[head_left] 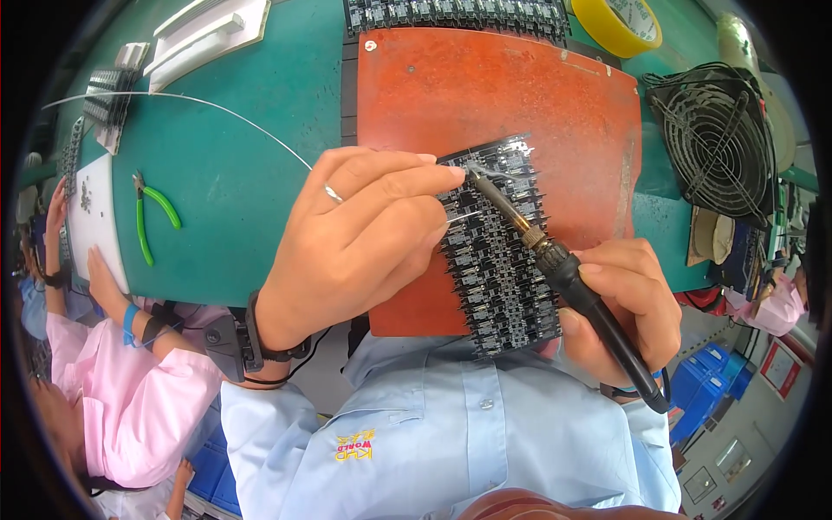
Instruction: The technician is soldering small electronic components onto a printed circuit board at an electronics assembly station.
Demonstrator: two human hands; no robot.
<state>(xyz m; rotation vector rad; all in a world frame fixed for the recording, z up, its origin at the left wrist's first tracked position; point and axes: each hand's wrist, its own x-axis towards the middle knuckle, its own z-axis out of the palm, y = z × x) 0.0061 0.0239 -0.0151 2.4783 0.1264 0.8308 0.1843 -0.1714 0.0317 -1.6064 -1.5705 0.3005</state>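
My right hand [628, 308] is closed around the black handle of a soldering iron [579, 282], whose tip points up and left onto a panel of small black circuit boards [501, 277]. A wisp of smoke rises by the tip. Over the panel's upper left edge, my left hand [364, 217] pinches a thin solder wire [464, 216], its end showing past the fingers near the iron. The wire's long pale length [217, 106] trails away to the upper left. Beneath the panel lies an orange-red mat [503, 95]; the panel overhangs its near edge.
Green-handled cutters [154, 217] lie on the green table at left, beside a white board [97, 225] where a co-worker's hands rest. A black fan [715, 143] stands at right. Yellow tape [617, 24] and another row of boards [455, 16] sit at the back.
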